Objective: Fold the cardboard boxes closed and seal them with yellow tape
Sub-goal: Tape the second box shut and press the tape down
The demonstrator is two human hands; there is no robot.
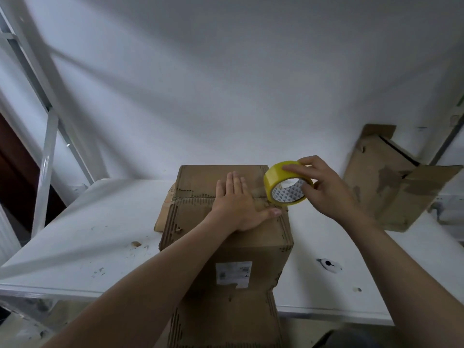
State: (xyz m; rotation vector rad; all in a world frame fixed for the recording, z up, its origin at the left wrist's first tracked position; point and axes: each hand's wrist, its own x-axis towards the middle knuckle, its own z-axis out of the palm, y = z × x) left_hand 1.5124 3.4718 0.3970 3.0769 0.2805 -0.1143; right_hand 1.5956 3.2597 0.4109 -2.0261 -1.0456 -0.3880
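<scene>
While the cardboard box (226, 237) stands on the white table (100, 222) with its top flaps folded shut, the left hand (238, 204) presses flat on them, fingers straight. The right hand (324, 184) grips the roll of yellow tape (286, 183) at the box's right top edge. A second, torn box (391, 182) lies well apart at right.
</scene>
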